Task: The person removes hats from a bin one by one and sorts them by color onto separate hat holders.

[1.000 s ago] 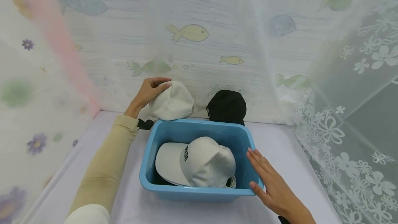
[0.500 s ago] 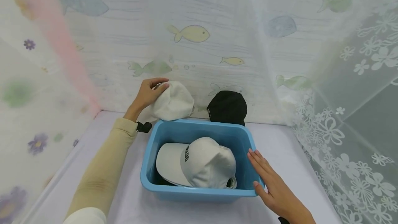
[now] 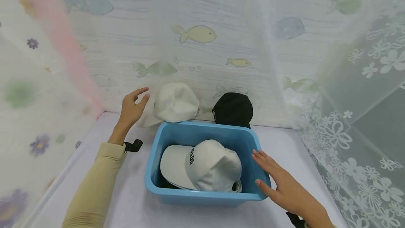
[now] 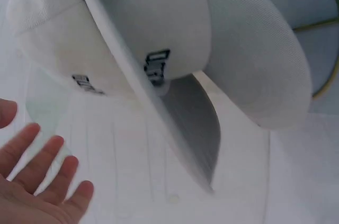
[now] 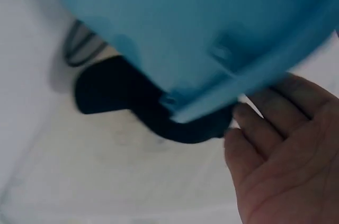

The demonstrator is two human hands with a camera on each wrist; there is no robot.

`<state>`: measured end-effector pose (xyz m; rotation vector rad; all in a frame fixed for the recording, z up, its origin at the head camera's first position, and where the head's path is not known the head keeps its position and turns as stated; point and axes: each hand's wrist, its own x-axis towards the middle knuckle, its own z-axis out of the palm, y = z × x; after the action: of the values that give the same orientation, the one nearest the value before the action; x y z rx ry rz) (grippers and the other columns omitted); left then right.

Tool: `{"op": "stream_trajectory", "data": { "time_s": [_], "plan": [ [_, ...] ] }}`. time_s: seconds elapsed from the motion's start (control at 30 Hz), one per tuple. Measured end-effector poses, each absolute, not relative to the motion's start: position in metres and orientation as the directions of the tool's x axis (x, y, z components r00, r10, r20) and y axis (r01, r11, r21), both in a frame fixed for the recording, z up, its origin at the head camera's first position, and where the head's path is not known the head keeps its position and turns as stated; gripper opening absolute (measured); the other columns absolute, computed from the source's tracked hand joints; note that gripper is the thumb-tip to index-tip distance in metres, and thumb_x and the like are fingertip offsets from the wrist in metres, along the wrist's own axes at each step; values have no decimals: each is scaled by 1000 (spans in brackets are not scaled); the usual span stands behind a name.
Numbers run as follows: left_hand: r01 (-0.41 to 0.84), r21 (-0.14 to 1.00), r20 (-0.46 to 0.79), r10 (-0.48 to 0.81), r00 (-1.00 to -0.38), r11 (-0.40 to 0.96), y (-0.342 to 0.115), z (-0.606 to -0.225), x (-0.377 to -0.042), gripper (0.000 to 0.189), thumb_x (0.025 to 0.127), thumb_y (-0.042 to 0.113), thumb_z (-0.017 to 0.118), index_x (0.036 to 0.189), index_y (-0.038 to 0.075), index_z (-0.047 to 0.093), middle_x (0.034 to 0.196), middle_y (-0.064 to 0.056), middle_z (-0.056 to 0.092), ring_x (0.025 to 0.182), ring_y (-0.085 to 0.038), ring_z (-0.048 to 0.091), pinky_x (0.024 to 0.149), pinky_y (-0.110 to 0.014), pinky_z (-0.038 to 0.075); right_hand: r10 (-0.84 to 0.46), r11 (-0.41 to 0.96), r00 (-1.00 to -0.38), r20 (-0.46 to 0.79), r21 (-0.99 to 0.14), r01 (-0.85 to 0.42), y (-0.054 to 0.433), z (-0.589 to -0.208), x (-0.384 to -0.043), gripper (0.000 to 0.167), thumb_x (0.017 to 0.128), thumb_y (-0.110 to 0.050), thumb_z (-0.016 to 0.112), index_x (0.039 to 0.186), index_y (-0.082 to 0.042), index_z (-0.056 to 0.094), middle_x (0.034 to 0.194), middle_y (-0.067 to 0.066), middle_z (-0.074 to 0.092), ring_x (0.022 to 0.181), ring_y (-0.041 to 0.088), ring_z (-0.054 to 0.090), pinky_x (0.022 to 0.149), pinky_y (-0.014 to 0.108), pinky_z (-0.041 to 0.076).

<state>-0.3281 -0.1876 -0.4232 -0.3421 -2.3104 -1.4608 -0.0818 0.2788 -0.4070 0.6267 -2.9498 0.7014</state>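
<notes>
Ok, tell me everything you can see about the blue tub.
The blue tub looks like smooth plastic: a roughly rectangular, open-topped box with rounded corners and a thick rim. It stands upright on a white cloth. A white cap with dark lettering lies inside, brim toward the picture's left. The right hand seems to touch its rim on the right. A black cap sits just behind; whether it touches the tub is unclear.

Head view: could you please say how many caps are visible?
3: a white cap in the tub, a second white cap behind its left, a black cap behind its right; more may be hidden.
</notes>
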Motion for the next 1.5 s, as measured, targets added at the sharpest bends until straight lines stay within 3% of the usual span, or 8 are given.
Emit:
{"op": "stream_trajectory", "data": {
  "time_s": [0.07, 0.27, 0.47, 0.6, 0.8, 1.1, 1.3, 1.5],
  "plan": [
    [343, 831, 400, -43, -915, 439, -196, -429, -322, 43, 105, 23, 55, 141, -1, 58, 148, -23, 53, 141, -41, 45, 115, -59, 36, -436, 773, -890, 133, -451, -446, 275, -391, -92, 58, 104, -31, 61, 158, -24, 39, 162, 3, 39, 151, 25, 33, 106, 62, 44],
    [61, 914, 97, -68, -993, 402, -216, -450, -308, 62, 107, 34, 47, 151, -9, 38, 154, -30, 41, 141, -47, 41, 113, -60, 38, -604, 619, -788, 121, -553, -559, 245, -348, -151, 45, 105, -22, 59, 148, -12, 53, 149, 5, 56, 139, 28, 51, 108, 52, 47],
    [-164, 968, -187, 106, -977, 192, -221, -476, -308, 70, 111, 37, 37, 155, -14, 20, 155, -36, 30, 143, -50, 35, 114, -56, 39, -561, 570, -827, 28, -711, -411, 200, -337, -236, 44, 108, -22, 50, 147, 0, 52, 144, 19, 58, 132, 33, 56, 108, 48, 48],
    [-290, 957, -290, 167, -942, 28, -219, -488, -309, 69, 110, 39, 41, 156, -10, 24, 136, -25, 50, 131, -38, 56, 111, -47, 43, -472, 527, -877, -83, -825, -206, 176, -344, -279, 49, 111, -24, 42, 150, 5, 44, 143, 25, 54, 132, 37, 55, 109, 44, 49],
    [-339, 911, -307, 165, -937, -234, -216, -498, -309, 68, 106, 30, 55, 154, -8, 28, 98, 0, 66, 89, -10, 72, 96, -33, 56, -398, 315, -874, -280, -936, 157, 151, -362, -318, 54, 112, -27, 39, 152, 9, 35, 150, 28, 45, 140, 40, 45, 116, 43, 41],
    [-282, 858, -224, 181, -958, -430, -205, -500, -310, 55, 105, 13, 56, 151, -5, 30, 102, 6, 67, 94, -3, 68, 89, -19, 56, -255, 173, -893, -370, -926, 334, 136, -379, -339, 43, 109, -36, 47, 129, 1, 56, 99, 6, 61, 87, 16, 61, 100, 34, 52],
    [-244, 874, -190, 166, -968, -420, -204, -500, -310, 67, 106, 9, 53, 158, -9, 15, 107, 6, 62, 97, -1, 66, 91, -17, 54, -276, 223, -853, -443, -893, 392, 130, -376, -343, 47, 107, -48, 46, 106, -2, 57, 88, 6, 58, 79, 17, 57, 73, 25, 53],
    [-239, 890, -188, 166, -968, -389, -213, -498, -307, 70, 106, 10, 53, 159, -8, 12, 120, 2, 54, 102, -1, 65, 95, -19, 52, -321, 173, -867, -381, -924, 342, 120, -375, -347, 46, 107, -41, 52, 129, -1, 54, 99, 5, 58, 87, 17, 56, 89, 29, 50]
  ]
}}
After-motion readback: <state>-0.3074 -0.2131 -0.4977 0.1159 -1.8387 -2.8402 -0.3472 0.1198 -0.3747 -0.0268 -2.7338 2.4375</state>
